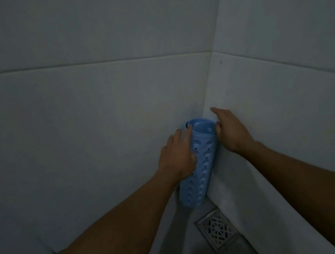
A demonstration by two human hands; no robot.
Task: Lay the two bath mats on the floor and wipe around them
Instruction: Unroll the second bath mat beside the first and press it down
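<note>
A blue perforated bath mat, rolled into a tube, stands upright in the corner where two tiled walls meet. My left hand grips the roll on its left side, fingers wrapped around the upper part. On the right, my right hand touches the top rim of the roll, thumb against it and index finger stretched out along the wall. A darker edge at the rim's left may belong to another roll inside; I cannot tell. The lower end of the roll rests near the floor.
Pale grey wall tiles fill most of the view, with the corner seam above the roll. A square metal floor drain lies on the dark floor just below and right of the roll. The light is dim.
</note>
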